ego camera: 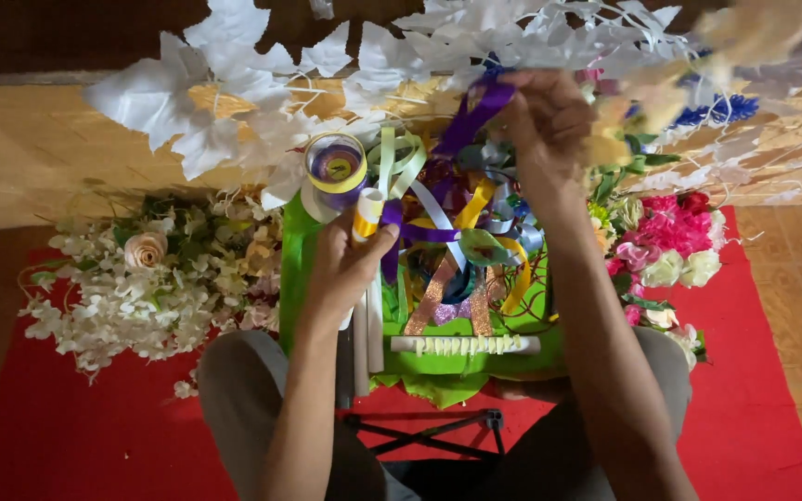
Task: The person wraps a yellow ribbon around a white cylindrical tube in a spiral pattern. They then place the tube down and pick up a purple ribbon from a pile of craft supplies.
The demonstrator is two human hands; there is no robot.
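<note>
- Here, seen from the head camera, a person sits on a red mat with a green box between the knees.
- Left hand: fingers closed round a small roll of yellow ribbon, thumb across it. The grip looks meant to keep the spool steady beside the box.
- A purple ribbon lies just right of that roll; I cannot tell whether it comes off it.
- Right hand: raised above the box, fingers pinched on another purple ribbon strand, drawn up toward the white leaves overhead. Held high, it seems, to keep the strand taut and clear of the tangle below.
- Green box contents: loose loops of ribbon in yellow, purple, pale green, silver and glittery brown, heaped together; a white strip with a fringed edge lies along the near side.
- Taller spool with a yellow rim stands at the box's far left corner, upright, purple ribbon showing inside.
- Pale tubes stand against the box's left side, under the left wrist.
- Left of the box: a heap of white artificial flowers on the mat, one peach rose among them.
- Right of the box: pink and cream flowers, touching the right forearm.
- A black folding stand lies on the mat between the legs.
</note>
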